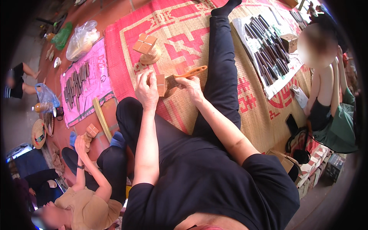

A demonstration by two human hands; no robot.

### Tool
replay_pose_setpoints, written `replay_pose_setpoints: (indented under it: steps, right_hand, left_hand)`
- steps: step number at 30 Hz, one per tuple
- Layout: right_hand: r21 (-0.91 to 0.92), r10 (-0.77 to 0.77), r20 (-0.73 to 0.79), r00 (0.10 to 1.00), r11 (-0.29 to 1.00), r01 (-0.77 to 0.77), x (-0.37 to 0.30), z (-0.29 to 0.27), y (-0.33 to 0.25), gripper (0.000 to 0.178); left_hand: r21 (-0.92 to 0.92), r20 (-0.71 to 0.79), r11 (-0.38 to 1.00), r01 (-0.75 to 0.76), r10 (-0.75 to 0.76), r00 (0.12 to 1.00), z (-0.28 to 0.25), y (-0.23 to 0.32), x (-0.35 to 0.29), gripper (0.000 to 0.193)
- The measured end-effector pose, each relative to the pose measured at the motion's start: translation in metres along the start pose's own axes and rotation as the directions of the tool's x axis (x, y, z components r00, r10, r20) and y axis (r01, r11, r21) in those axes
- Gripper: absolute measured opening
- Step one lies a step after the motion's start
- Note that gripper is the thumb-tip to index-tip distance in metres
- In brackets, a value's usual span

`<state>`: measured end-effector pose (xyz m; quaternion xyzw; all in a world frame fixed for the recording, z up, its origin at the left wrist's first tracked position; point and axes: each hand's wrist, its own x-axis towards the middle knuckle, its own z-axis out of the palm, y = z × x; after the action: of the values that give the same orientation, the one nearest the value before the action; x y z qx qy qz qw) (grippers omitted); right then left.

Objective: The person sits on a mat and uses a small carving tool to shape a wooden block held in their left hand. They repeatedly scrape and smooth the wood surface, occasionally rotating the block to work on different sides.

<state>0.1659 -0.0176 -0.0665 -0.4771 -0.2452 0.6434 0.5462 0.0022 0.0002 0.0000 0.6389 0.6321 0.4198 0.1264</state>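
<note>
My left hand (147, 90) is closed around a reddish-brown wooden block (161, 85) with light lines crossing its face. My right hand (191, 86) grips a flat paintbrush with an orange handle (196, 71), whose bristle end is against or very near the block's right side. Both hands are over the woven mat (186, 50), between my spread legs. Just beyond them a carved wooden piece (150, 56) with a square, line-marked top stands on the mat. The lower part of the block I hold is hidden by my fingers.
Rows of dark-handled carving tools (266, 50) lie on a white cloth at right; more tools (76, 82) lie on a pink cloth (99, 65) at left. A co-worker at lower left holds a similar block (92, 130). Another person sits at right, near a phone (291, 124).
</note>
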Motion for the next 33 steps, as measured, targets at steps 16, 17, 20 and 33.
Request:
replay_pose_setpoints:
  steps: [16,17,20,33]
  right_hand:
    - [-0.353,-0.095,-0.105,0.99,0.934,0.053,0.019,-0.021,0.023,0.026]
    - [-0.266,-0.053,-0.047,0.998,0.963,0.038,0.004,-0.006,-0.006,0.025]
    - [0.005,-0.042,0.105,0.994,0.999,0.041,-0.003,0.008,-0.013,0.019]
    - [-0.047,0.064,0.077,0.995,0.997,-0.061,0.001,-0.002,0.004,0.015]
  left_hand:
    - [-0.042,0.112,0.999,0.01,-0.005,0.994,0.003,0.002,0.001,0.026]
    - [-0.029,0.101,1.0,0.006,-0.003,0.995,0.0,-0.009,-0.001,0.026]
    - [0.006,0.101,0.999,-0.04,0.04,0.994,0.001,-0.013,0.0,0.026]
    - [-0.012,0.109,0.997,-0.07,0.071,0.991,0.002,-0.017,0.001,0.025]
